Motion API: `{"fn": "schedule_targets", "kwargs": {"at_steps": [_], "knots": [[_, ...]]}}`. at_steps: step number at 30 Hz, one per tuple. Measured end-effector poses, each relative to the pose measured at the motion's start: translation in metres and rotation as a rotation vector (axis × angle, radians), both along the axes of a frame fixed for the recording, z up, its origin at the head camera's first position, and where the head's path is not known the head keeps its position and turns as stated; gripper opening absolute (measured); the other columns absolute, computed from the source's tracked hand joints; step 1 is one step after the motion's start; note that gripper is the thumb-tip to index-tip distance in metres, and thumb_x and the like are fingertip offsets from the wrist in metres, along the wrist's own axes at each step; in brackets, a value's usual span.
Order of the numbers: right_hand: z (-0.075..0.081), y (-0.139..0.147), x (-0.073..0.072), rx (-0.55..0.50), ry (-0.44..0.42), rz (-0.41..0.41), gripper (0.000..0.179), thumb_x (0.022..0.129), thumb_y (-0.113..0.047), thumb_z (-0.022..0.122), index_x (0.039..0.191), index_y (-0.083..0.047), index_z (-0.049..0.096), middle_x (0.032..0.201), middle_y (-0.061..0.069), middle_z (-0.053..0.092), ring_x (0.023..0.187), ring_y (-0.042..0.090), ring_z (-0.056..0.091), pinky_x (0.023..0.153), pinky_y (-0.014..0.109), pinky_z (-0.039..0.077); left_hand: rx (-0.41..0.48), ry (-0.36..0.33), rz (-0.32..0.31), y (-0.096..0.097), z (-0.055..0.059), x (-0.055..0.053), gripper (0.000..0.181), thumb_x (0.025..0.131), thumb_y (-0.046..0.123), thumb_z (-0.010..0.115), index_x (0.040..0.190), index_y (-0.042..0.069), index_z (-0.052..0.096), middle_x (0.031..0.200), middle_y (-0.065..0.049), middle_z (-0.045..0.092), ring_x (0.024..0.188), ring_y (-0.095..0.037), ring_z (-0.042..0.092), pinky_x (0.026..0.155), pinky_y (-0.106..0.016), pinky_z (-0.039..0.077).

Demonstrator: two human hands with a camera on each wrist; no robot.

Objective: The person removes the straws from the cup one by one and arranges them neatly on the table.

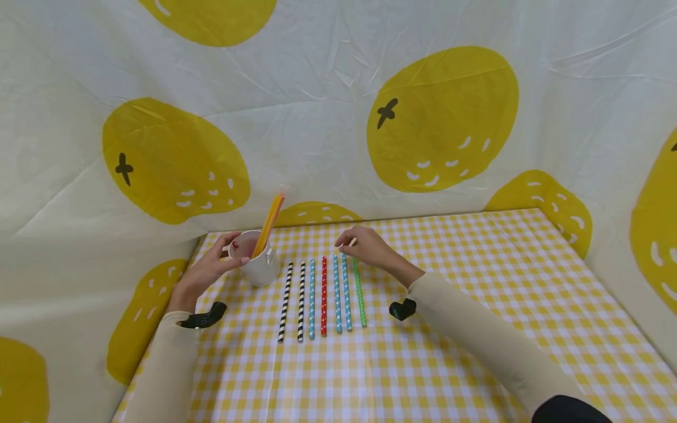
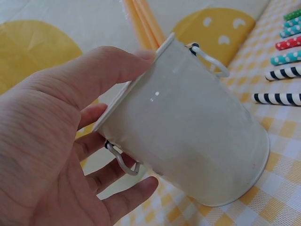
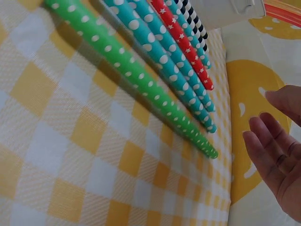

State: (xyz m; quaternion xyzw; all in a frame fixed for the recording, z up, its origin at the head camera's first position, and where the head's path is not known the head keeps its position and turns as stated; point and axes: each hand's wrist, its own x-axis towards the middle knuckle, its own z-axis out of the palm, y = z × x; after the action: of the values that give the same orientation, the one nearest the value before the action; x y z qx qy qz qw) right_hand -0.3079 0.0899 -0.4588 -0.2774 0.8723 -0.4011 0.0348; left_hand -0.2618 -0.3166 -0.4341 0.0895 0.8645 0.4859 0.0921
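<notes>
My left hand (image 1: 208,271) holds a small white metal bucket (image 1: 262,271) by its rim, the thumb on one side and fingers on the other. The bucket leans in the left wrist view, and a bundle of orange and pinkish straws (image 1: 268,223) sticks out of it. My right hand (image 1: 367,247) hovers over the far ends of a row of patterned straws, fingers loosely bent and nothing between them. Nearest to it are a green dotted straw (image 3: 141,87) and two blue dotted straws (image 3: 162,61). Farther left lie a red starred straw (image 1: 324,296), another blue one (image 1: 312,299) and two black-and-white striped straws (image 1: 285,302).
A yellow-and-white checked cloth (image 1: 449,329) covers the table. Behind and beside it hangs a pale sheet (image 1: 307,135) with large yellow fruit shapes. The bucket stands at the back left, beside the row of straws.
</notes>
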Motion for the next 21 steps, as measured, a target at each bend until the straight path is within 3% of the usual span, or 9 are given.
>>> {"fn": "schedule_targets", "kwargs": {"at_steps": [8,21], "knots": [[0.012,-0.024,-0.007,-0.097,0.012,0.033,0.016,0.100,-0.018,0.066,0.112,-0.013,0.076,0.104,0.003,0.071,0.093,0.018,0.066,0.083,0.033,0.055,0.021,0.007,0.006,0.000,-0.004,0.000,0.078,0.099,0.029,0.068,0.160,0.015,0.022,0.164,-0.013,0.016,0.142,-0.045,0.029,0.106,-0.056,0.033],[0.026,-0.059,-0.012,-0.281,-0.081,0.061,0.028,0.101,-0.021,0.066,0.128,-0.013,0.069,0.109,0.006,0.069,0.089,0.018,0.066,0.075,0.030,0.052,0.027,0.002,0.010,-0.001,-0.004,0.000,0.079,0.099,0.029,0.068,0.161,0.016,0.021,0.164,-0.015,0.015,0.144,-0.045,0.027,0.106,-0.057,0.033]]}}
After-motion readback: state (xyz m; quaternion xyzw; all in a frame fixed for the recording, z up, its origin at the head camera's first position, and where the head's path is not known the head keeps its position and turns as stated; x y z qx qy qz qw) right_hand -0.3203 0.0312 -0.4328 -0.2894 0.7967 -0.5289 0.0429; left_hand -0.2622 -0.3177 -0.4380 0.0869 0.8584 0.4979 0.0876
